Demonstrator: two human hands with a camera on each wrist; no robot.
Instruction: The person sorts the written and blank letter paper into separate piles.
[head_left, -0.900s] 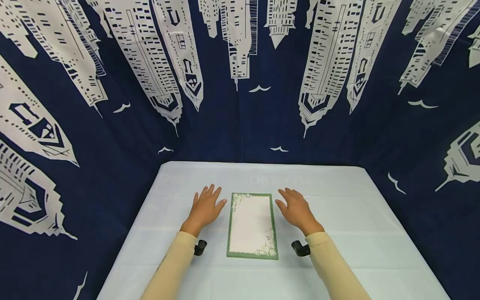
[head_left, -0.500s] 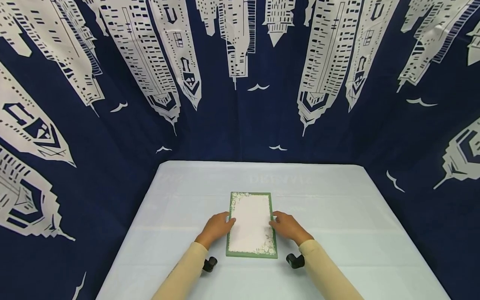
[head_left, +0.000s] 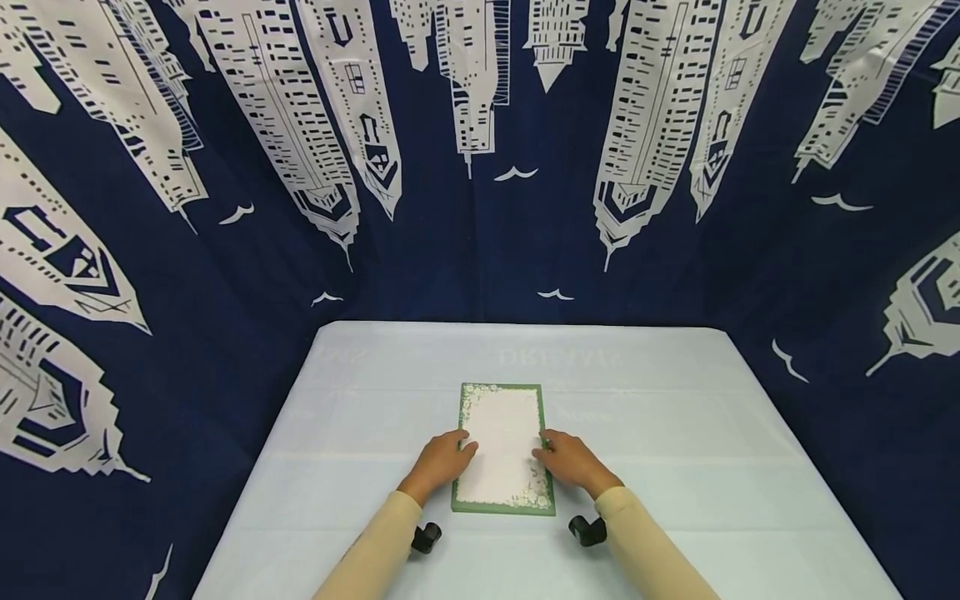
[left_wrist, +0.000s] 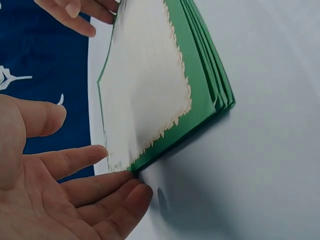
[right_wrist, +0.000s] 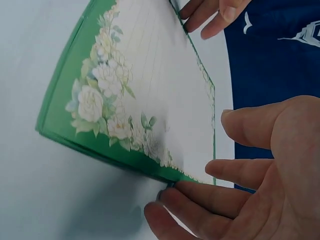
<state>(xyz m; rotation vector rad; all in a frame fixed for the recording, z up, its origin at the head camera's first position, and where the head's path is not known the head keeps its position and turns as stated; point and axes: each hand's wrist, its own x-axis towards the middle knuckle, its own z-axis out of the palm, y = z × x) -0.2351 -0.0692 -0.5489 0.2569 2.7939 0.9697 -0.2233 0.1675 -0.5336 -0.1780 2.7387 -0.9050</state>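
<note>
A green-bordered writing pad (head_left: 500, 446) lies on the white table, its pale page decorated with white flowers and leaves. My left hand (head_left: 441, 461) is at the pad's left edge, my right hand (head_left: 573, 460) at its right edge. Seen from the left wrist, fingertips (left_wrist: 137, 192) meet the border while the thumb stays raised over the page; several green layers show at the pad's near side. In the right wrist view the fingers (right_wrist: 210, 197) likewise reach the edge, fairly straight, with the thumb lifted apart from the page.
The white cloth-covered table (head_left: 675, 392) carries faint lettering near its far edge. Behind and at both sides hangs a dark blue curtain (head_left: 480, 250) with white building shapes. Black wrist devices (head_left: 587, 531) sit below the cream sleeves (head_left: 382, 542).
Both hands have come inward and toward the wearer, from beside the pad to its left and right edges. Over the last half second they slid slightly nearer. The pad stays in place.
</note>
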